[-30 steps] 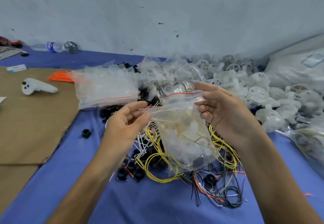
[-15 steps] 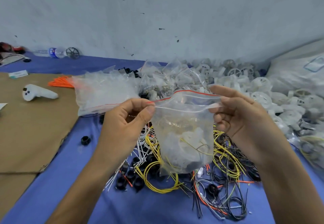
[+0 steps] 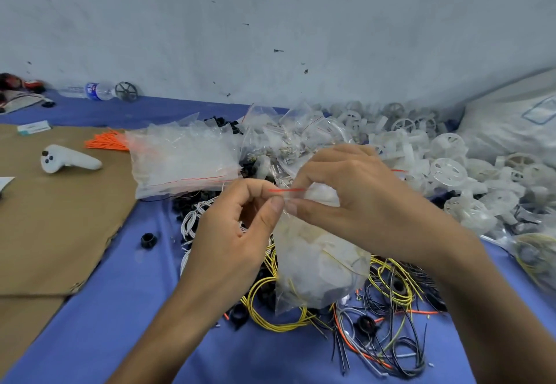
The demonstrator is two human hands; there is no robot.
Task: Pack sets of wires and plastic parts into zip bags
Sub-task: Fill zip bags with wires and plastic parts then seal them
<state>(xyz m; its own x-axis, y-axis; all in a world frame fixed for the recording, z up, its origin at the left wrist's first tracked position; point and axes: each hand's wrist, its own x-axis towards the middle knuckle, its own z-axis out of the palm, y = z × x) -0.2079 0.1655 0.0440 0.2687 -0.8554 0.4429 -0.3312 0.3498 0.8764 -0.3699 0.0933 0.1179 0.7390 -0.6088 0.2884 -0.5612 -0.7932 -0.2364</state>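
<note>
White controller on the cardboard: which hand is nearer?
Left. The left hand is right of the controller; the right hand is farther right, past it. Both pinch the zip bag.

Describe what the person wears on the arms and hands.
Nothing shows: the left hand and right hand are ungloved, with no rings showing, and both forearms are bare to the frame's edge, with no sleeve, watch or band. The thumbnails are short.

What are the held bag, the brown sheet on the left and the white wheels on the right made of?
Held bag: thin clear plastic film, glossy and creased; contents show through. Brown sheet: likely cardboard, matt, with a ragged torn edge. White wheels: seemingly moulded plastic, milky and slightly translucent, with stiff spokes.
</note>
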